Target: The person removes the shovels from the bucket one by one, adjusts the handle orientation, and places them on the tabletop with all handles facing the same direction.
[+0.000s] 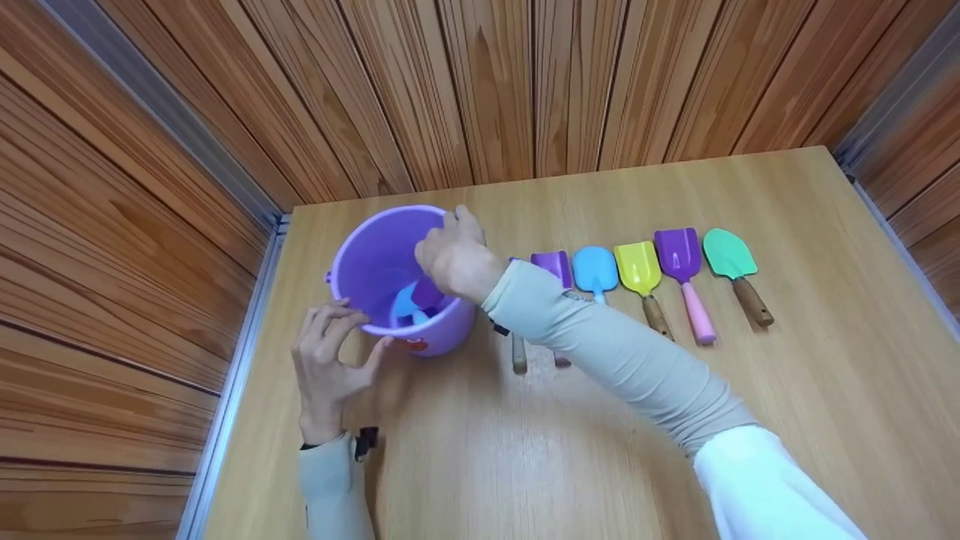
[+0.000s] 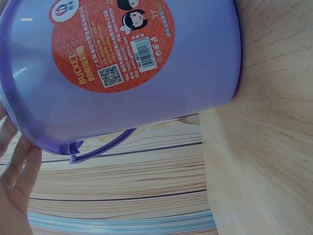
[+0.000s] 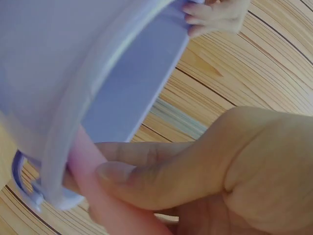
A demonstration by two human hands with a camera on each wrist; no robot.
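Observation:
A purple bucket (image 1: 457,326) stands at the left of the table. My left hand (image 1: 330,356) holds its near left rim, fingers bent over the edge and thumb at the outer wall. Over the right side of the rim, my right hand (image 1: 457,259) reaches in. It pinches the pink handle (image 3: 105,188) of a toy shovel between thumb and fingers, as the right wrist view shows. The shovel's purple blade (image 1: 427,294) points down inside the bucket. A blue toy shovel (image 1: 405,301) lies in there beside it.
Right of the bucket lies a row of toy shovels: purple (image 1: 552,262), blue (image 1: 595,268), yellow (image 1: 637,266), purple with a pink handle (image 1: 679,255), and green (image 1: 727,253). My right sleeve (image 1: 630,367) crosses above some. Wood-panelled walls (image 1: 502,90) enclose the table.

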